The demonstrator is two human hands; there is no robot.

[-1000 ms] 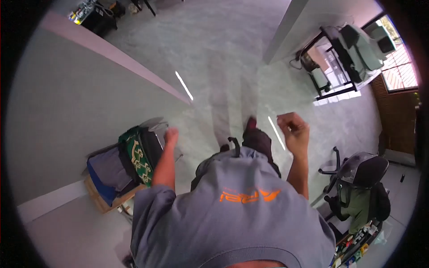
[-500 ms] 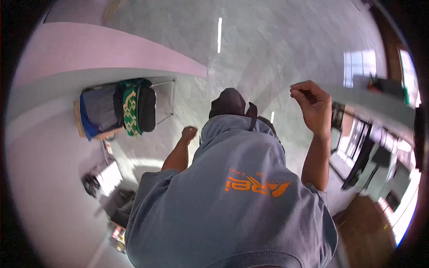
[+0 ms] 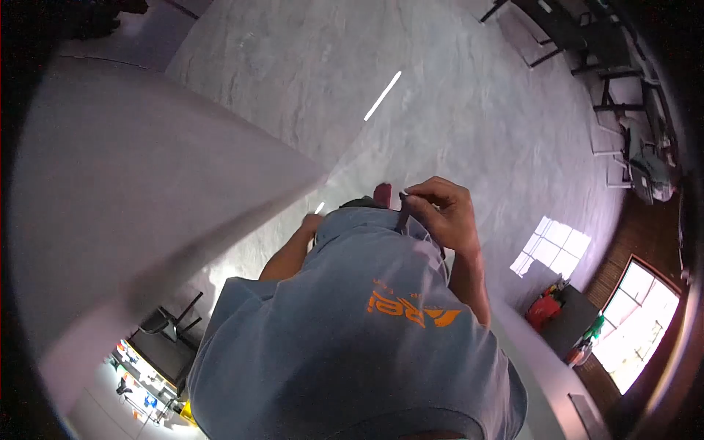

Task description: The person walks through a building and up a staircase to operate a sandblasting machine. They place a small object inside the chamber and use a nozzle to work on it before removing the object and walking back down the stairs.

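Note:
My right hand (image 3: pixel 445 213) is raised in front of the grey-blue shirt (image 3: pixel 337 330), with thumb and fingers curled into a pinch. Its fingertips overlap the upper end of a dark strap (image 3: pixel 402 215) at the shirt's hem; what is between them, if anything, is hidden. Low at my left side hangs my left hand (image 3: pixel 313 222), small in view, its fingers hidden. A dark red shoe tip (image 3: pixel 382 193) shows beyond the hem.
Grey marbled floor (image 3: pixel 455 125) lies ahead. A pale wall (image 3: pixel 169 154) ends in a corner on the left. Dark tables (image 3: pixel 554 26) and chairs line the far right. A dark cabinet (image 3: pixel 572 323) with items stands near a bright window (image 3: pixel 638 323). Behind left is a black chair (image 3: pixel 165 323).
The view has turned and moved past the wall's corner; the rack of folded cloths has left view. My right hand has moved inward, to the dark strap. My left hand stays low at my side.

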